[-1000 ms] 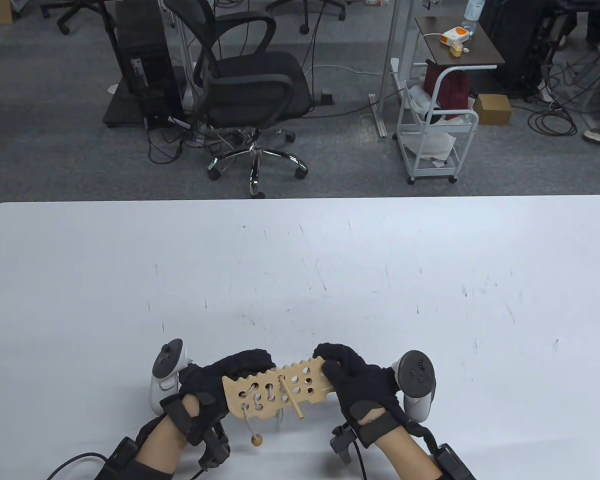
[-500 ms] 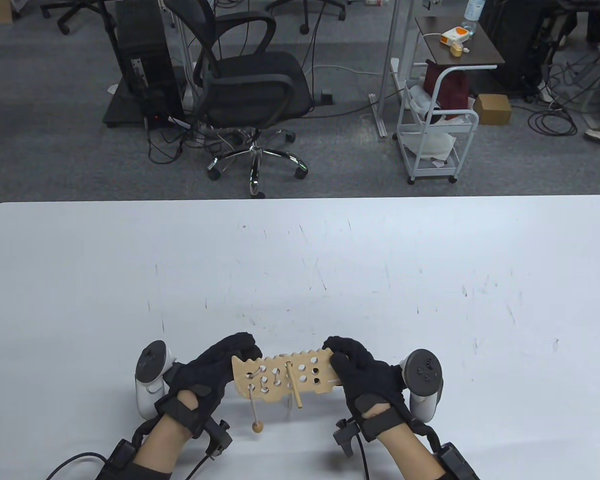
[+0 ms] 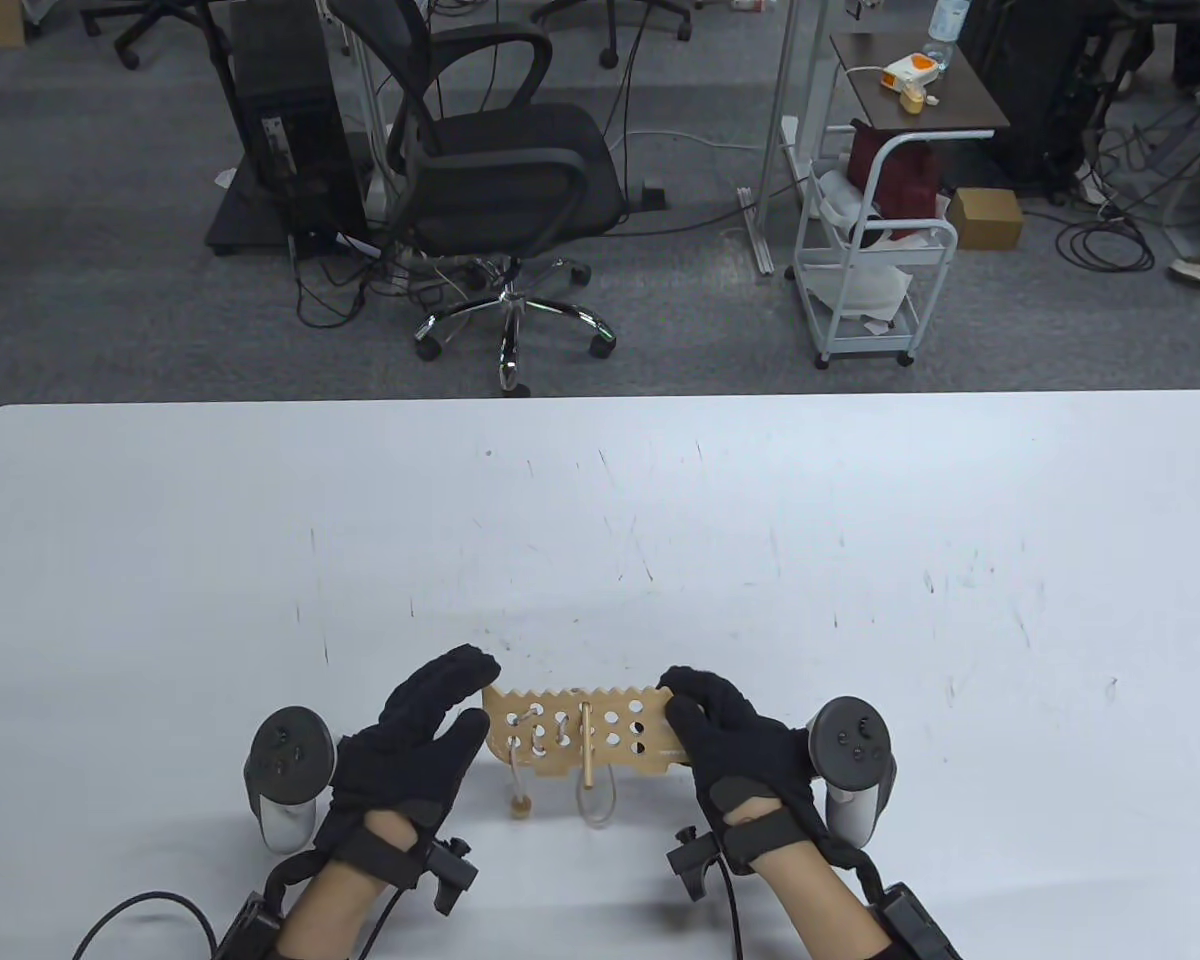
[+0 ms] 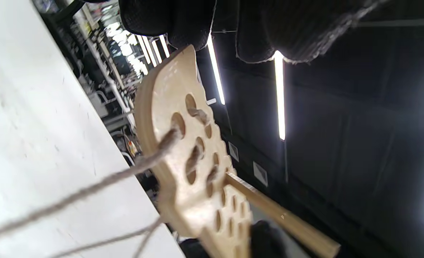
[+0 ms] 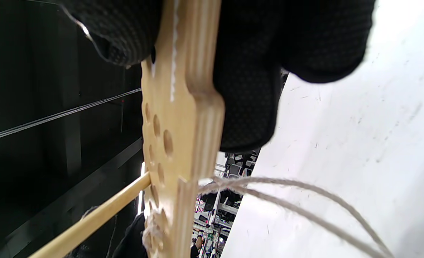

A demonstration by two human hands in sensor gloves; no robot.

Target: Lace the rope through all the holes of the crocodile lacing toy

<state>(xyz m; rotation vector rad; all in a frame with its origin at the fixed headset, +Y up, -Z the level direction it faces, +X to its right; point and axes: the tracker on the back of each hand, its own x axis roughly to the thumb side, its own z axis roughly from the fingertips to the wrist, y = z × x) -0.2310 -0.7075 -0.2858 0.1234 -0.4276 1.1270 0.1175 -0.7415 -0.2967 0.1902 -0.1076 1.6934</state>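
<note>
left hand (image 3: pixel 415 745) fingers spread and extended, fingertips (image 4: pixel 183 25) at the toy's end; right hand (image 3: pixel 735 745) fingers curled, clamping.

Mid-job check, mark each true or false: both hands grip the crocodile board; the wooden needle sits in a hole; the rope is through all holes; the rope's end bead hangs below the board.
1. Both hands grip the crocodile board. False: the right hand holds it; the left hand is spread open beside it.
2. The wooden needle sits in a hole. True.
3. The rope is through all holes. False: the right-side holes are empty.
4. The bead hangs below the board. True.
</note>
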